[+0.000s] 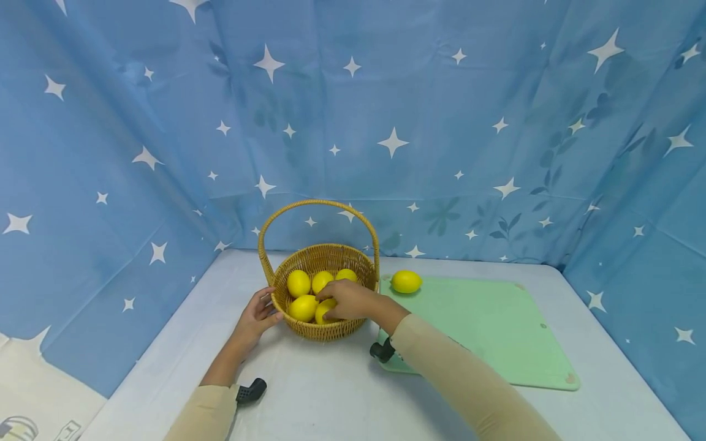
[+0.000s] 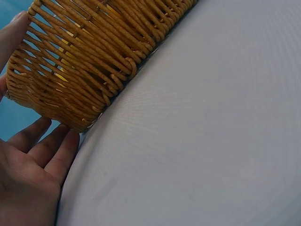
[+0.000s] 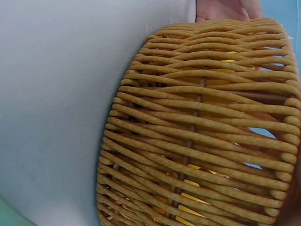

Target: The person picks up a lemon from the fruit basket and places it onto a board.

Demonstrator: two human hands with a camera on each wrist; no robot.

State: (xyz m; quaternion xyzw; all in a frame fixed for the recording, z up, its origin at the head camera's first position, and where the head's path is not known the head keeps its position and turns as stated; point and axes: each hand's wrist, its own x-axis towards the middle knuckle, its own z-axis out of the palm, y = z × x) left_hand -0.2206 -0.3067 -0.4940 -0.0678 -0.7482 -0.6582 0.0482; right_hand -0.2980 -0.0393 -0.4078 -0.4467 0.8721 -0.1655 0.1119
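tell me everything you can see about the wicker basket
The wicker basket is round, woven of tan-gold cane, with one tall arched handle. It stands upright on the pale table, beside the green mat. Five lemons lie inside. The left hand touches its outer wall; the right hand reaches in over the rim, fingers on a lemon.

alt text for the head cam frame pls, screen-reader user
A person's right hand reaches into a round woven wicker basket with a hoop handle and grips one of five yellow lemons, while the left hand holds the basket's outer wall. A sixth yellow lemon lies on a pale green cutting board beside it, on a white table.
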